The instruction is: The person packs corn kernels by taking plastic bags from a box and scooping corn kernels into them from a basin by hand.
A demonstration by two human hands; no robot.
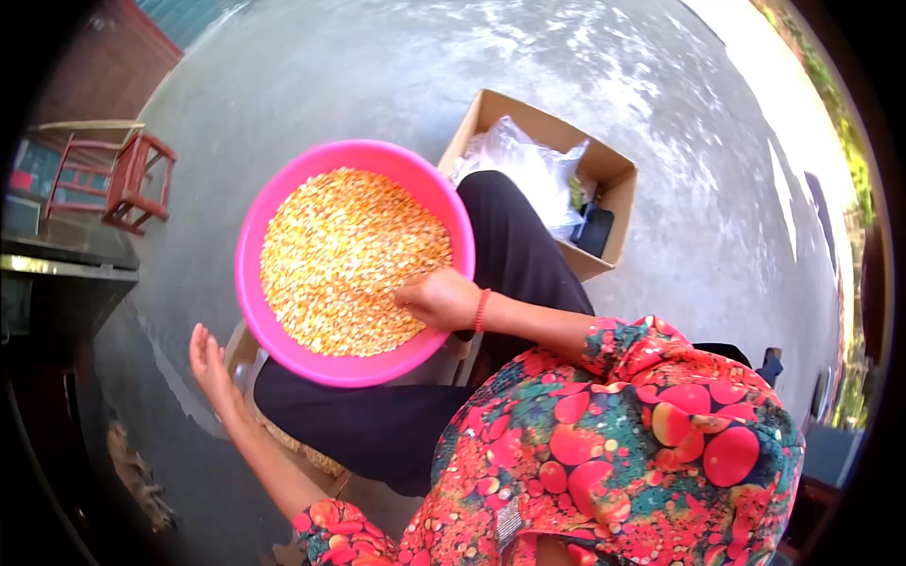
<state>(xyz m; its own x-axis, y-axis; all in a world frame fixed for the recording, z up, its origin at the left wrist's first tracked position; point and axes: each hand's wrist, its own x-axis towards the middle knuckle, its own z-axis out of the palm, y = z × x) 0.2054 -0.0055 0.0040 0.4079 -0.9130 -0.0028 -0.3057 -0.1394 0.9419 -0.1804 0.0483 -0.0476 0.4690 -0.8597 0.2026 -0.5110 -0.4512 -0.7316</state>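
Note:
A pink basin (249, 283) full of yellow and orange corn kernels (340, 255) rests over my legs. Inside its near right part, my right hand (444, 298) is closed, fingertips down at the kernels; what it holds, if anything, is hidden. A red band circles that wrist. My left hand (213, 371) is held out beyond the basin's lower left rim, not touching it, with its fingers stretched out and nothing in it.
A cardboard box (618, 203) with clear plastic bags (528, 165) and a dark object stands beyond my right knee. Another box (354, 491) with pale contents lies partly under my left leg. A reddish wooden chair (137, 184) and a dark table (71, 250) are at the left.

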